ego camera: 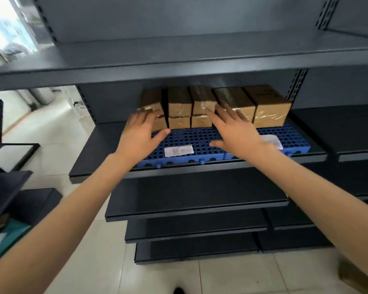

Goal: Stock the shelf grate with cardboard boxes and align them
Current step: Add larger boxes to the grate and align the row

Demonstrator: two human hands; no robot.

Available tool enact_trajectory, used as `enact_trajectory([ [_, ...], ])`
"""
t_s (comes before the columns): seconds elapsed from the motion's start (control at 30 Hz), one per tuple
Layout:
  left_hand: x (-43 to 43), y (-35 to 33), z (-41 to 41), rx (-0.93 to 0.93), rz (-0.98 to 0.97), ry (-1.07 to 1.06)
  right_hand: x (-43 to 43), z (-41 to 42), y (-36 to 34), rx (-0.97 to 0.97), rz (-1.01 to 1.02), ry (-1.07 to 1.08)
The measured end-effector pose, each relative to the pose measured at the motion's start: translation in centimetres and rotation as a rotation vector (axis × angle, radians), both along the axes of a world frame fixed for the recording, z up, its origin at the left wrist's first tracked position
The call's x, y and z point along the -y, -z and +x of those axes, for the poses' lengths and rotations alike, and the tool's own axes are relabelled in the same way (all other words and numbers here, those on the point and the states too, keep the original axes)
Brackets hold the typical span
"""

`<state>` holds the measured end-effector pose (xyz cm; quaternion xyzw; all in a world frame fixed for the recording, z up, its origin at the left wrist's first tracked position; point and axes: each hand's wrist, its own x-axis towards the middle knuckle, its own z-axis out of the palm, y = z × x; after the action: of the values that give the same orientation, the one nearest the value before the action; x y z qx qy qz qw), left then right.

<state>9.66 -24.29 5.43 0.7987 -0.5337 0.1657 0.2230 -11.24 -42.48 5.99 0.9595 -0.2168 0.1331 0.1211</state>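
Your arms [77, 209] stretch toward 12 o'clock — left hand [139, 136] and right hand [237, 134] both flat-fingered, gripping nothing, touching the fronts of the cardboard boxes [268, 107]. Their row runs 9 to 3 along the blue grate's [191, 139] back; your left hand meets the gapped end box [152, 98].

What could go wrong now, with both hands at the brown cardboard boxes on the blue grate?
The leftmost brown cardboard box stands apart from the row and askew; a push by the left hand may twist it further.
The right hand, fingers flat, touches few boxes, so the row may end uneven.
The white paper label lying on the blue perforated plastic grate may be swept off.
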Motion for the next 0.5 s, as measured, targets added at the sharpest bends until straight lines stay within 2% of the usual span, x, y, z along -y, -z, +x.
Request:
enact_trajectory([
  [0.3, -8.9, 0.1, -13.3, 0.039, 0.048, -0.047, -6.9, -10.0, -0.7, 0.037, 0.025, -0.075],
  [0.5, -12.3, -0.5, -16.8, -0.032, -0.008, -0.075, -10.2, -13.8, -2.9, 0.081, 0.047, -0.114],
])
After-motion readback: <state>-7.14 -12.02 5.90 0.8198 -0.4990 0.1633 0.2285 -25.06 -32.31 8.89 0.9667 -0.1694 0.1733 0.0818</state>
